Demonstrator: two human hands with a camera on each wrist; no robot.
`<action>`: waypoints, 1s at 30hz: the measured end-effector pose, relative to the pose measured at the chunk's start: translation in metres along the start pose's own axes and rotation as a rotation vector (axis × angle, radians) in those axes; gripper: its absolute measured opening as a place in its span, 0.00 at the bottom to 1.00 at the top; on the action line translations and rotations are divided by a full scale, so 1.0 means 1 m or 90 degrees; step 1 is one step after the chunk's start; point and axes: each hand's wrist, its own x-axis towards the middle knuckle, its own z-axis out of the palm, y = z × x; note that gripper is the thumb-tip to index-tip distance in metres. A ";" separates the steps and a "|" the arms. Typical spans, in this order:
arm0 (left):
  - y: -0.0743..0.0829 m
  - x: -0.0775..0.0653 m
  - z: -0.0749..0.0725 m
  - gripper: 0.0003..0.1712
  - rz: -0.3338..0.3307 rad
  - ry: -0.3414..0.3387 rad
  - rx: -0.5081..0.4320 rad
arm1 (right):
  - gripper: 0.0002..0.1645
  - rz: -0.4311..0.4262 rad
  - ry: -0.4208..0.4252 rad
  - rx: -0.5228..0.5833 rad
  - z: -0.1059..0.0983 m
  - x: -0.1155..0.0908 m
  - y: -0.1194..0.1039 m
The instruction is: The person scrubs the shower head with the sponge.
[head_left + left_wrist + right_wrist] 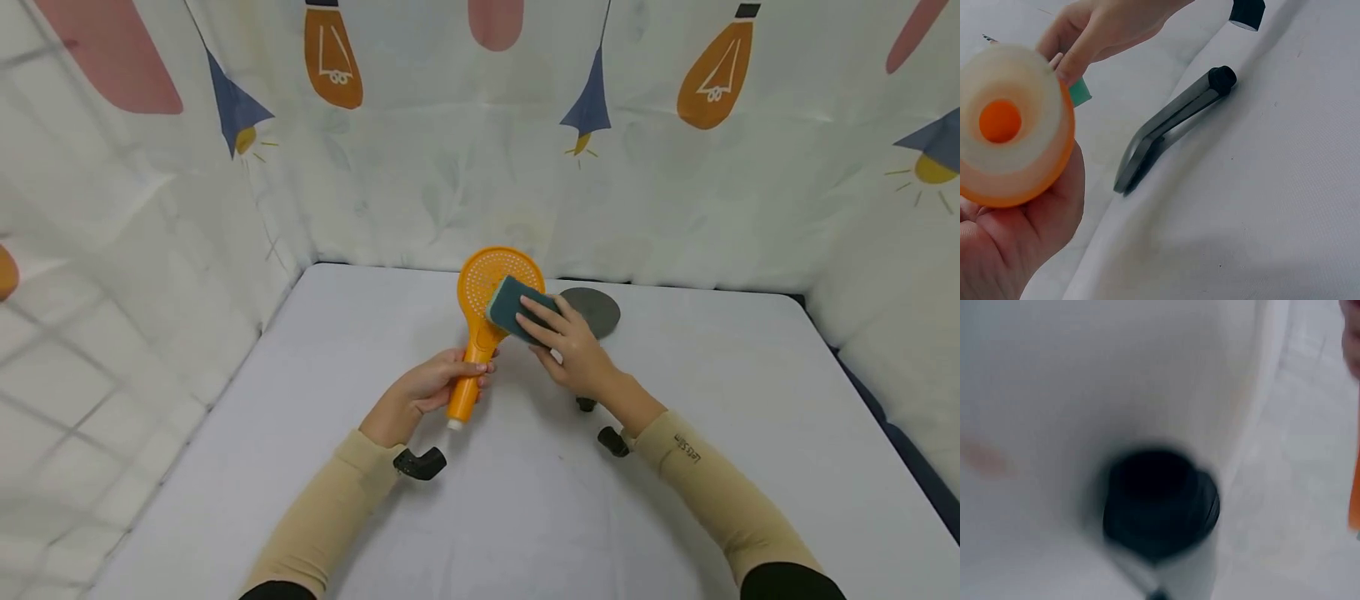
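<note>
My left hand [426, 385] grips the handle of an orange shower head [483, 279], its perforated round face turned up and tilted above the table. In my right hand [579, 354] is a dark teal sponge [517, 308] with a lighter green layer, held against the lower right of that face. The left wrist view looks into the pale, hollow end of the orange handle [1035, 147], with a green corner of the sponge [1080, 92] behind it. Close up in the right wrist view, a blurred dark handle end [1157, 506] fills the middle, while the orange handle shows at the right edge.
A dark grey shower head [600, 310] lies on the white table [510, 517] behind my right hand, its black threaded end toward me. Black wrist camera mounts [420, 463] stick out from both sleeves. Patterned fabric walls [465, 167] enclose the table's back and sides.
</note>
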 end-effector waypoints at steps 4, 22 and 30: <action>-0.001 0.001 0.000 0.13 -0.011 0.009 -0.007 | 0.32 0.052 0.042 -0.006 -0.003 -0.002 0.011; -0.005 0.001 0.003 0.19 -0.003 0.019 0.006 | 0.26 -0.028 -0.020 0.004 -0.001 0.001 0.009; -0.011 0.001 0.006 0.12 -0.019 -0.005 -0.002 | 0.31 0.071 0.053 0.017 -0.009 -0.002 0.029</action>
